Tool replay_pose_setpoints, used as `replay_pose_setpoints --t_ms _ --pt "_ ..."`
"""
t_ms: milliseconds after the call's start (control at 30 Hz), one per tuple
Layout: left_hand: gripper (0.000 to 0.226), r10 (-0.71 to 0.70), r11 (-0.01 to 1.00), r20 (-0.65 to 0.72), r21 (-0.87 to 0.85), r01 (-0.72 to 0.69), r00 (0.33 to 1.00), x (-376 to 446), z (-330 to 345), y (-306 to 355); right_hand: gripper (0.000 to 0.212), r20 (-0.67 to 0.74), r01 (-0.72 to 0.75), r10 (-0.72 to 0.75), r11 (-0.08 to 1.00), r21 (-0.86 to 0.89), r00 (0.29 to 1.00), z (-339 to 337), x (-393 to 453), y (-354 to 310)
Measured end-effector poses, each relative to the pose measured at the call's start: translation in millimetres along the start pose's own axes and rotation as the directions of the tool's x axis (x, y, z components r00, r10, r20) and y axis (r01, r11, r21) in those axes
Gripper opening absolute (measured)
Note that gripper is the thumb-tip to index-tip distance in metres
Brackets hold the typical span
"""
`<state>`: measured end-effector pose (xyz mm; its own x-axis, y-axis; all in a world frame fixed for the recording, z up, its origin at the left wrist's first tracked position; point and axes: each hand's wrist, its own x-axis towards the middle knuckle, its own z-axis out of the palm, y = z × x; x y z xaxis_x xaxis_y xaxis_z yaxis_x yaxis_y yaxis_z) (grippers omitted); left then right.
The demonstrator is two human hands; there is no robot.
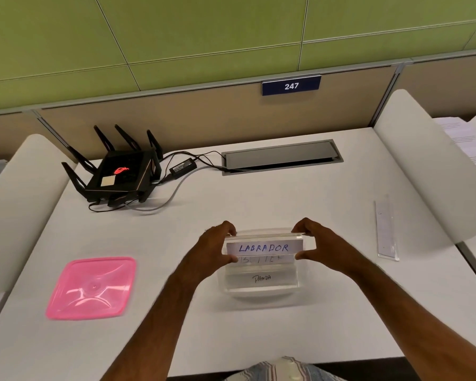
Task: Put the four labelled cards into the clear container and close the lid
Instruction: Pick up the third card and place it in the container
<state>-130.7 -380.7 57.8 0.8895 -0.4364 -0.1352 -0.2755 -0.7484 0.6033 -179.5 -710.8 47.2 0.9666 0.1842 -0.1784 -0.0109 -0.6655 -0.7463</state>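
Observation:
A clear container stands on the white desk in front of me. Above its far half I hold a white card reading LABRADOR, my left hand pinching its left end and my right hand its right end. Just below it a second card shows through the plastic, its writing blurred. A card reading PANDA lies lower in the container. The pink lid lies flat on the desk to the left, apart from the container.
A black router with antennas and cables sits at the back left, next to a grey cable hatch. A clear ruler lies at the right. Padded dividers flank the desk on both sides.

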Motion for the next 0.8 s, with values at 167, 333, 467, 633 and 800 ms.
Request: replay_pose_setpoints --t_ms 167,333,467,633,800 --pt "0.055 -0.022 0.998 0.017 0.067 0.021 1.0 4 14 -8 0.053 0.009 0.048 -0.047 0.988 -0.146 0.999 10 9 0" --pt "0.052 -0.009 0.977 -0.013 0.211 0.012 1.0 9 25 -16 0.054 0.014 0.121 -0.122 0.951 -0.284 0.992 20 17 7" --pt "0.04 0.021 0.958 -0.019 0.287 -0.015 1.0 15 33 -21 0.044 0.0 0.189 -0.208 0.888 -0.418 0.978 25 25 14" --pt "0.032 0.017 0.943 0.014 0.333 -0.021 1.0 22 36 -23 0.034 0.089 0.238 -0.225 0.82 -0.521 0.97 29 34 16" --pt "0.026 0.063 0.897 0.105 0.43 -0.103 0.992 30 39 -27 0.032 0.055 0.324 -0.351 0.779 -0.537 0.935 38 34 12"
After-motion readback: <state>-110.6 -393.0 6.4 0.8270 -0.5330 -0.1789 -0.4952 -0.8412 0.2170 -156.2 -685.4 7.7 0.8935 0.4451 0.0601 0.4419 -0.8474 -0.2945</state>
